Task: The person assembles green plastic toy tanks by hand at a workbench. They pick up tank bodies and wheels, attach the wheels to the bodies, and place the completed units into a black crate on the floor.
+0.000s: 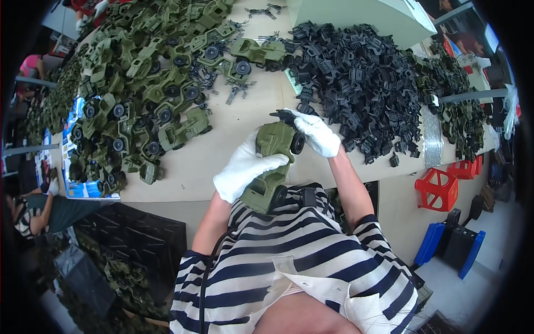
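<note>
The left hand, in a white glove, is clamped on a green toy car, its thumb laid across the middle of the body and the palm along the car's left side. The car lies tilted in that grip, one end pointing away from the person beyond the thumb, the other reaching back below the thumb toward the striped shirt. The right hand, gloved too, is just beyond and to the right of the left-hand grip, its fingertips together on a small black part at the car's far end; whether that part is already joined to the car cannot be told. A black wheel sits just below the right fingers, on the car's right side. Left of the left hand, on the table, one green car rests at the edge of a heap of green cars. Beyond and right of the right hand spreads a pile of black parts, with a pale green box behind it. Red stools stand farther to the right of both hands.
</note>
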Demonstrator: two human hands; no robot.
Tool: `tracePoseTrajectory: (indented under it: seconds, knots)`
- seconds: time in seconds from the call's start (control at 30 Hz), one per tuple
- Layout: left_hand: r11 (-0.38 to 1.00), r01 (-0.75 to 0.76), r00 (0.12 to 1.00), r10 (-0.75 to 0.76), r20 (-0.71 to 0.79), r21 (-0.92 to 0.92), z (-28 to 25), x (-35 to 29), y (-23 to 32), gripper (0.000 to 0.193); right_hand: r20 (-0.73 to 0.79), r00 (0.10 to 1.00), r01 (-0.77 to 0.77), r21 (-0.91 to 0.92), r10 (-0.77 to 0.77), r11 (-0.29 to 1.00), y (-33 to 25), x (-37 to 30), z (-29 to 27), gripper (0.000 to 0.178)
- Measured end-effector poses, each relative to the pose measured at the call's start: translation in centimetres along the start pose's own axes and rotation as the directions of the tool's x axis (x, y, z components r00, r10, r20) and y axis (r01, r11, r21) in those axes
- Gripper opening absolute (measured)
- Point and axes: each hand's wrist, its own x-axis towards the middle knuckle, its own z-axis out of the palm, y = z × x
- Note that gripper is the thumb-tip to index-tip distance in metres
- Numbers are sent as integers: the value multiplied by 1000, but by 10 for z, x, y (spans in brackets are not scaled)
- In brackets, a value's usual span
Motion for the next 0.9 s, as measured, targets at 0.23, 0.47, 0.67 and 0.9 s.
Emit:
tracePoseTrajectory:
  seconds: [0.23, 0.47, 0.67, 0.9]
  knots:
    - [996, 23, 999, -20, -36, 90, -1, 0, -3, 70, 82, 996, -26, 68, 20, 997, 2, -5, -2, 52]
    - [997, 20, 1000, -19, -16, 71, 1, 0, -7, 70, 126, 992, -18, 106, 5, 994, 10, -8, -7, 52]
    - [999, 13, 1000, -12, -1, 52, 3, -1, -6, 69, 150, 987, -70, 118, 52, 991, 10, -9, -14, 49]
    - [991, -91, 993, 97, -64, 94, 14, 4, -16, 80, 62, 997, -20, -233, 36, 972, -28, -8, 5, 52]
